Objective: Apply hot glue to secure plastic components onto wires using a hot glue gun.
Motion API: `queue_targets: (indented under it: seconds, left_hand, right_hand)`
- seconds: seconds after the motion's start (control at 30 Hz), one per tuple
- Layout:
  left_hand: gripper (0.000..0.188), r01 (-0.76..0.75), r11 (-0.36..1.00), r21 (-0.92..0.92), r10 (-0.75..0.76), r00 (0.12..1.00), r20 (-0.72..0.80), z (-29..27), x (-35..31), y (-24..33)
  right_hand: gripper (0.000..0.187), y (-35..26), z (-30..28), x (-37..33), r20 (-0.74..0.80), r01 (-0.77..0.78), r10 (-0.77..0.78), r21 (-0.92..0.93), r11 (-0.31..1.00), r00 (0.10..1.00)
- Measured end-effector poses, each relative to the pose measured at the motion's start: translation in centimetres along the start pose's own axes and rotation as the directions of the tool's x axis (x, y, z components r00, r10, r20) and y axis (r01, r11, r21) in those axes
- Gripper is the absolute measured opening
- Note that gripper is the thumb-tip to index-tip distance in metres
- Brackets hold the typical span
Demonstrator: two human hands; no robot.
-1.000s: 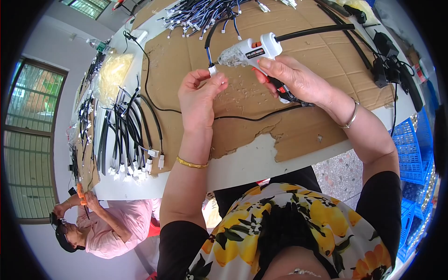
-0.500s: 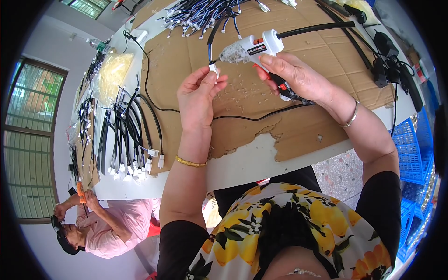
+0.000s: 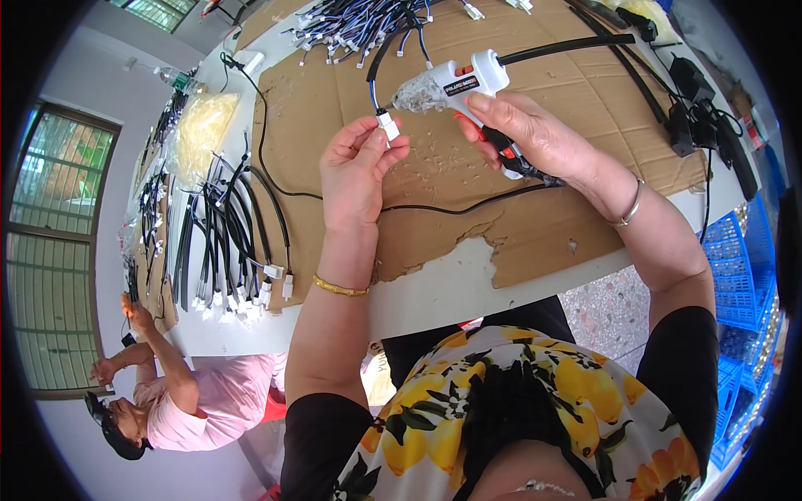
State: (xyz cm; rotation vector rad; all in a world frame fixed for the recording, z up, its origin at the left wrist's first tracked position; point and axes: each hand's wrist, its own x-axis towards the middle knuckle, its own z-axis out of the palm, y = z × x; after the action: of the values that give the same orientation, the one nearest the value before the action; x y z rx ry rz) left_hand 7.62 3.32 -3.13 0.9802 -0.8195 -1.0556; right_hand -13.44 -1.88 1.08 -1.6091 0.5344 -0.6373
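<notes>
Between the thumb and fingers of my left hand (image 3: 355, 167) is a white plug connector (image 3: 388, 126). Blue, white and black wires run up from it into a black sleeve (image 3: 380, 60). My right hand (image 3: 535, 138) is wrapped round the grip of a white and black hot glue gun (image 3: 484, 79), whose nozzle points left, close to the wire end of the connector. Clumps of clear glue coat the front of the gun. A black glue stick (image 3: 568, 50) sticks out of its back. The gun's black cord (image 3: 451, 210) crosses the cardboard leftward.
Brown cardboard (image 3: 334, 104) covers the white table (image 3: 418, 305). A wire bundle with white connectors (image 3: 359, 29) lies at the far side, sleeved cables (image 3: 230, 225) at the left. Black adapters (image 3: 689, 108) stand at right, above blue crates (image 3: 735, 267). A co-worker in pink (image 3: 213, 401) is at lower left.
The connector in my left hand has turned, showing more of its white body, and the nozzle now sits slightly apart from it. The co-worker's hands and orange-handled tool have shifted up and left.
</notes>
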Motion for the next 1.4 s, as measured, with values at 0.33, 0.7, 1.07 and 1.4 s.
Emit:
queue_targets:
  seconds: [0.33, 0.7, 1.07, 1.4]
  left_hand:
    - [0.014, 0.023, 1.000, -0.002, -0.023, 0.999, -0.027, -0.05, -0.04, 0.13]
    - [0.014, 0.005, 1.000, 0.001, -0.005, 1.000, -0.011, -0.03, -0.08, 0.14]
    - [0.014, -0.007, 1.000, 0.001, 0.007, 1.000, -0.015, -0.18, 0.00, 0.05]
    - [0.012, -0.024, 1.000, 0.002, 0.024, 1.000, 0.003, 0.01, 0.08, 0.11]
  right_hand:
    - [0.054, 0.07, 0.17, -0.01, -0.016, -0.004, 0.004, -0.001, 1.000, 1.000]
    - [0.055, -0.17, 0.30, -0.11, -0.015, 0.007, -0.008, -0.011, 1.000, 1.000]
    - [0.057, -0.22, 0.29, -0.07, -0.007, 0.008, -0.009, -0.044, 0.999, 1.000]
    - [0.057, -0.10, 0.22, -0.05, -0.013, 0.014, -0.014, -0.056, 0.998, 1.000]
